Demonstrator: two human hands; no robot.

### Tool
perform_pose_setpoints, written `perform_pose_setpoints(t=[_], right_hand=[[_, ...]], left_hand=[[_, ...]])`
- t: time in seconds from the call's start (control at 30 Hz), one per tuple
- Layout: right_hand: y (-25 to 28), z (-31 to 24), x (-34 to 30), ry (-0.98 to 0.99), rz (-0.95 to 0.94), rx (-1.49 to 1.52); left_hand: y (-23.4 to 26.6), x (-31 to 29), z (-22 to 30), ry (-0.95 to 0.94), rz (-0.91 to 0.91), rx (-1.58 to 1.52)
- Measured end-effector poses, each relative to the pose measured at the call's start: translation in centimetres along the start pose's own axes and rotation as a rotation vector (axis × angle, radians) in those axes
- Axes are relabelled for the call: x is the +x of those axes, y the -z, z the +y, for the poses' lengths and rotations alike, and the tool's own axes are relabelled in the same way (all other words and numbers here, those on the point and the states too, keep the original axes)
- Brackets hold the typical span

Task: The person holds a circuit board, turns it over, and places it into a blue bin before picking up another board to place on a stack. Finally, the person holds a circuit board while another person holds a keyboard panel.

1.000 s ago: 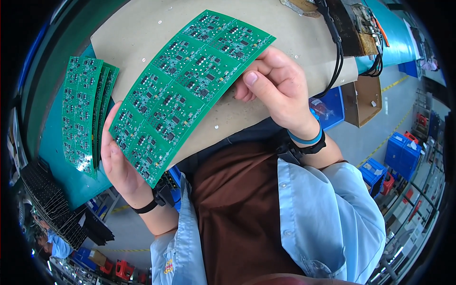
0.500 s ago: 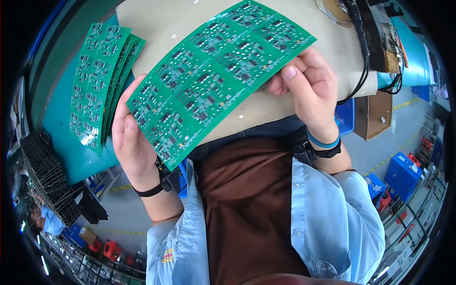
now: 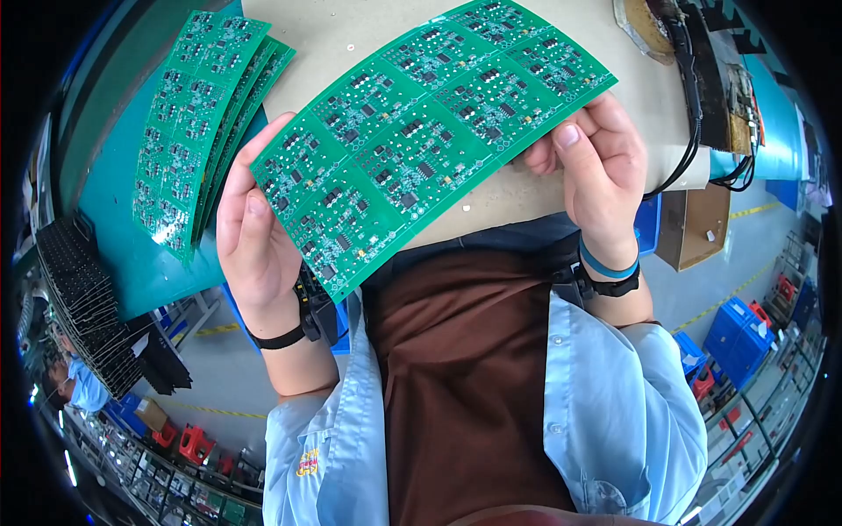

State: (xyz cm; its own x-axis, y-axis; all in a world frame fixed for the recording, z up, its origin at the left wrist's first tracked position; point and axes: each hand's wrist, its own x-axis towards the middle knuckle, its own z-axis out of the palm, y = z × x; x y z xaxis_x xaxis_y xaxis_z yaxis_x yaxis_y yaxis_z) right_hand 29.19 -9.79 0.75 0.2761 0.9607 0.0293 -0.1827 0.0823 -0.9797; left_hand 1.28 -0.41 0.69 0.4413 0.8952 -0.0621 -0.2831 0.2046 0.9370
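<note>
A green circuit board panel (image 3: 421,145), made up of several repeated boards dense with small components, is held up tilted in front of me. My left hand (image 3: 256,223) grips its left short end, thumb at the edge and fingers partly behind. At the right end, my right hand (image 3: 601,167) pinches the lower right edge between thumb and fingers; some fingertips are hidden beneath the panel. To the left, a few similar circuit board panels (image 3: 197,123) lie overlapping in a stack, apart from my hands.
A beige work surface (image 3: 307,35) spreads below the panel, with a teal mat (image 3: 132,285) at left. Black slotted racks (image 3: 88,307) stand at the left edge. Black cables (image 3: 693,105) hang at right, near a cardboard box (image 3: 697,230) and blue bins (image 3: 737,342). Another person (image 3: 83,386) is at far left.
The held panel and both hands appear slightly farther right, and the panel's tilt has changed a little. The whole view has shifted too. Both hands keep their grip.
</note>
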Motion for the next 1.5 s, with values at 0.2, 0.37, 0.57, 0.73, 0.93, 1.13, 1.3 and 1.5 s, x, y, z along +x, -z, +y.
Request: perform_pose_setpoints(t=[0.2,0.37,0.57,0.73,0.93,1.13,1.3,1.5], right_hand=[[0.2,0.1,-0.1,0.008,-0.017,-0.055],[0.3,0.2,-0.2,0.015,-0.024,-0.058],[0.1,0.0,-0.1,0.014,0.004,-0.01],[0.2,0.4,0.1,0.016,-0.042,-0.004],[1.5,0.1,-1.1,0.04,0.11,0.009],[0.2,0.7,-0.5,0.091,-0.052,0.018],[1.4,1.6,-1.3,0.113,0.074,0.039],[1.6,1.2,-0.4,0.162,-0.056,0.044]], left_hand=[[-0.2,-0.1,0.0,0.008,-0.011,-0.04],[-0.2,-0.2,-0.1,-0.027,-0.005,-0.025],[0.2,0.2,-0.3,-0.013,-0.058,-0.067],[-0.2,-0.3,1.0,0.001,-0.063,-0.065],[-0.7,1.7,-0.7,0.066,-0.275,-0.321],[0.1,-0.5,0.6,0.041,-0.164,-0.279],[0.9,0.0,-0.9,0.064,-0.291,-0.363],[0.2,-0.4,1.1,0.026,-0.259,-0.29]])
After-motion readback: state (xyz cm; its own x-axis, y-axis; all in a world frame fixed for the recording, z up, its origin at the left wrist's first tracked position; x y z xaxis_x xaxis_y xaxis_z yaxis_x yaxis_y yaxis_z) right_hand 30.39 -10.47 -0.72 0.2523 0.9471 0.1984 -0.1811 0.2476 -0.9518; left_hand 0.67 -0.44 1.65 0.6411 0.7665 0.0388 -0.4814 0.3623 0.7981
